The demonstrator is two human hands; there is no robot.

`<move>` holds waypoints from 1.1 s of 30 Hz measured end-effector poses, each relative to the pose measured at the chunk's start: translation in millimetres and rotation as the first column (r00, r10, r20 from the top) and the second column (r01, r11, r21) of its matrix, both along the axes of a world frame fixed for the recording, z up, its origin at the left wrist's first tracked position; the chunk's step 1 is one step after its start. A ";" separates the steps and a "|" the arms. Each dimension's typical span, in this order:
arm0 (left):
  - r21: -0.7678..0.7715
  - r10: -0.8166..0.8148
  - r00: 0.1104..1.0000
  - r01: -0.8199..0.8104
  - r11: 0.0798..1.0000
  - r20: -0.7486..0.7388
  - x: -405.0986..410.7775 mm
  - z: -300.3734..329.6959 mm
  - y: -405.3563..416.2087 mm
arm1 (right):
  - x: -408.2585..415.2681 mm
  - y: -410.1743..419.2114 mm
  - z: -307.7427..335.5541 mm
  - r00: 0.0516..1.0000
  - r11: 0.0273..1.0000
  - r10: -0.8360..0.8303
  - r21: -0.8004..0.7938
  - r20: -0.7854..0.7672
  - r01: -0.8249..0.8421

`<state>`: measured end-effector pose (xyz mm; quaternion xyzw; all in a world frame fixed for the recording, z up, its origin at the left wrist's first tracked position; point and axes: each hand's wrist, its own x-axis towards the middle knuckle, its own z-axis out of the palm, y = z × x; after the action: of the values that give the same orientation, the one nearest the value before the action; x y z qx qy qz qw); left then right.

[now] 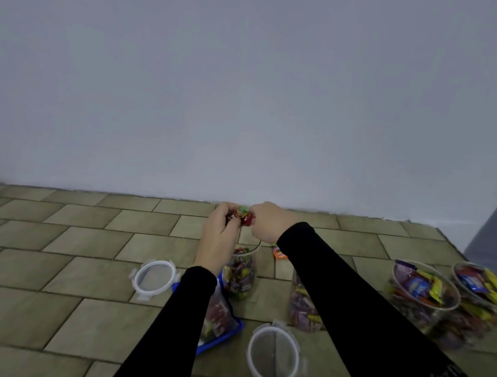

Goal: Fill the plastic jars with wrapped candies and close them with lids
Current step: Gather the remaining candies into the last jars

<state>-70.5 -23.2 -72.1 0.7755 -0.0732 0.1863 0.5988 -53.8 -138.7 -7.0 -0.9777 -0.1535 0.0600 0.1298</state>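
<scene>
Both hands are raised together above an open clear jar (241, 274) that is largely full of wrapped candies. My left hand (220, 233) and my right hand (267, 222) both grip a small bunch of wrapped candies (243, 214), red and green, held between them over the jar's mouth. A second jar (303, 303) of candies stands partly hidden behind my right forearm. Two clear round lids with clips lie on the tiled surface, one lid (154, 278) to the left and another lid (273, 355) near the front.
A blue-edged bag of candies (220, 322) lies under my left forearm. Two more open jars (421, 295) (483, 295) heaped with candies stand at the right. A loose orange candy (278, 252) lies behind the jars. A plain wall closes the back.
</scene>
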 end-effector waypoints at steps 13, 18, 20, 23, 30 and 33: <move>-0.136 -0.077 0.996 0.071 0.988 -0.038 -1.3 -0.8 7.3 | 0.2 -0.2 -5.2 0.999 0.999 0.045 -0.002 -0.011 -0.045; -0.230 -0.070 0.997 0.061 0.971 -0.030 -4.0 0.9 8.0 | 2.7 -2.8 -2.6 0.999 0.999 0.042 0.029 -0.016 -0.042; -0.238 -0.062 0.997 0.052 0.970 -0.035 -5.1 2.3 7.0 | 2.0 -3.0 -2.3 0.999 0.999 0.043 0.028 -0.010 -0.043; -0.233 -0.054 0.998 0.044 0.971 -0.034 -4.4 1.2 9.4 | 2.5 -1.4 -2.9 0.999 0.999 0.051 0.015 0.010 -0.051; -0.239 -0.097 0.995 0.090 0.967 -0.016 0.5 -6.5 17.0 | 4.6 2.7 -6.1 1.000 0.998 0.029 0.050 -0.007 -0.029; -0.199 -0.104 0.995 0.101 0.975 -0.001 0.9 -8.4 19.4 | 5.3 2.5 -6.1 0.999 0.996 0.033 0.084 -0.023 -0.031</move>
<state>-69.6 -3.8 -80.5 0.7082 -0.0908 0.1572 0.6823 -48.4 -136.2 -13.1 -0.9681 -0.1697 0.0673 0.1715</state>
